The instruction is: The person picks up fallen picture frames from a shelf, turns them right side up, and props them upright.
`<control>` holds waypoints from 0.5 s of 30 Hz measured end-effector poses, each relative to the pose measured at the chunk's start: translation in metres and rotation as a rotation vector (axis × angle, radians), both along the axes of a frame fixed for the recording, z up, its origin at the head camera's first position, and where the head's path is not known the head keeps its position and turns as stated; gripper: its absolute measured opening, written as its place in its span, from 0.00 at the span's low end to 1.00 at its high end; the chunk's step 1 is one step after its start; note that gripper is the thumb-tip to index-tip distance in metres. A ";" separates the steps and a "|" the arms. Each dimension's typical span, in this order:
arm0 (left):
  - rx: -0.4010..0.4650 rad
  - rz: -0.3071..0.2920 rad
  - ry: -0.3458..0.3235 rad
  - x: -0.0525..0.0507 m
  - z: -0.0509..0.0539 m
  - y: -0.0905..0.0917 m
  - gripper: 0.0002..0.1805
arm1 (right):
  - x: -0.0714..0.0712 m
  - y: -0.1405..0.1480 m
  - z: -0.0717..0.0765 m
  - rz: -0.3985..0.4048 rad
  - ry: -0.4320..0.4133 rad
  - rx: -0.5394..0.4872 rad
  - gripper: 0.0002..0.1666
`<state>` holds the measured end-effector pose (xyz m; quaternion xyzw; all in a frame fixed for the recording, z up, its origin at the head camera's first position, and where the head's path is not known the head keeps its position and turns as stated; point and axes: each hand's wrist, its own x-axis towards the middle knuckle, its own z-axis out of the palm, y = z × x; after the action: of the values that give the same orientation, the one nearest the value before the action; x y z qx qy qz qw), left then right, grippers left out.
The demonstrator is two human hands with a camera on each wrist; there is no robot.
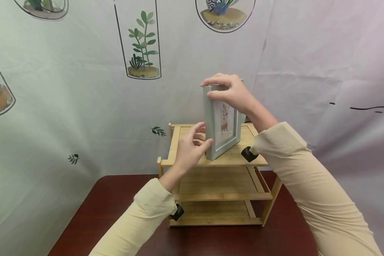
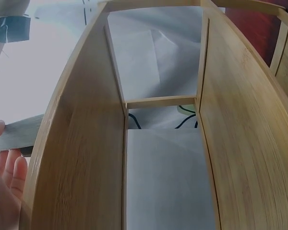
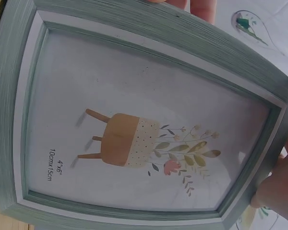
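Note:
A grey-green picture frame [image 1: 210, 124] stands upright and turned at an angle on the top shelf of a wooden rack [image 1: 192, 163]. My left hand [image 1: 190, 145] grips its near side edge low down, thumb in front and fingers behind. Over the top edge, my right hand [image 1: 232, 90] holds the frame between thumb and fingers. The right wrist view shows the print [image 3: 120, 139] behind the pane, a potted plant with small size lettering. In the left wrist view, part of the frame [image 2: 21, 134] shows between the left thumb and fingers, beside the shelf edge.
Below the top, the rack has a middle shelf [image 1: 217, 179] and a lower shelf [image 1: 214, 209]. It stands on a dark red table [image 1: 115, 202]. A pale cloth [image 1: 83, 89] printed with plants hangs behind. Dark cables [image 2: 185, 120] show past the rack.

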<state>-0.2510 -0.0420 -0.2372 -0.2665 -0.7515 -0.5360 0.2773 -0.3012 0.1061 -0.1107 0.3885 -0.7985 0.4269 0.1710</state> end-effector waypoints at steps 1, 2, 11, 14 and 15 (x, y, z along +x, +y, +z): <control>0.003 0.000 0.002 -0.003 -0.003 0.000 0.26 | 0.000 0.000 -0.001 0.004 -0.009 -0.010 0.17; 0.005 -0.001 0.004 -0.007 -0.005 0.000 0.26 | 0.000 0.001 -0.001 0.005 -0.014 -0.017 0.17; -0.020 -0.014 0.017 -0.019 -0.014 -0.007 0.19 | 0.000 0.002 -0.004 -0.018 -0.015 -0.026 0.18; -0.067 -0.001 0.019 -0.020 -0.012 -0.010 0.19 | 0.000 0.002 -0.004 -0.027 -0.007 -0.022 0.19; -0.092 0.002 0.019 -0.021 -0.012 -0.011 0.19 | 0.000 0.002 -0.004 -0.027 -0.004 -0.022 0.19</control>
<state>-0.2717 -0.0528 -0.2492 -0.2832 -0.7730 -0.4980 0.2723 -0.3016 0.1082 -0.1146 0.3749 -0.7994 0.4337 0.1796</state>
